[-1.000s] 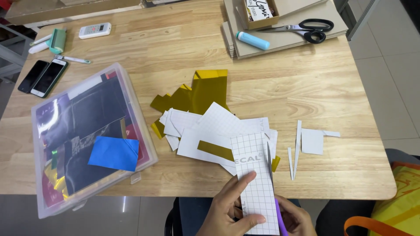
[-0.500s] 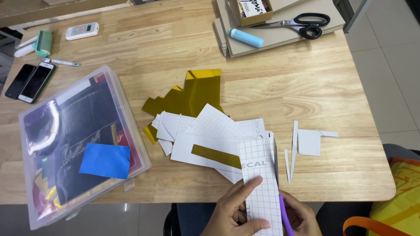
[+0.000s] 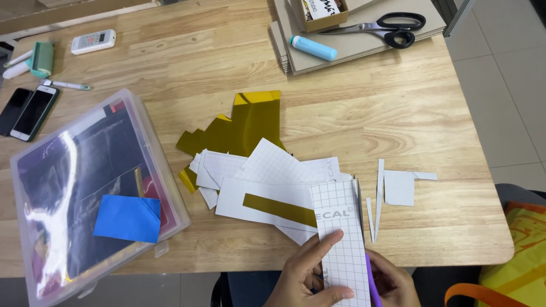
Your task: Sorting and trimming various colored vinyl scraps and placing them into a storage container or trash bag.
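Hands — left hand [image 3: 310, 276] and right hand [image 3: 392, 281] — pinch the gridded strip [image 3: 341, 239] (offcuts [image 3: 378, 196] already lie beside; stack [image 3: 273, 187] remains).

Small open cardboard box [image 3: 319, 12], tan with a white printed card inside: far end of the desk [image 3: 398, 113], well ahead of the hands [image 3: 341, 278], on a stack of grey boards. Clear plastic case [image 3: 85, 193], rectangular, lid shut: left of the hands, near desk edge; blue folded paper [image 3: 128, 218] lies on the lid. Two phones [image 3: 25, 111], dark screens, side by side: far left, beyond the case. White remote [image 3: 93, 41] with small pale screen: far left corner
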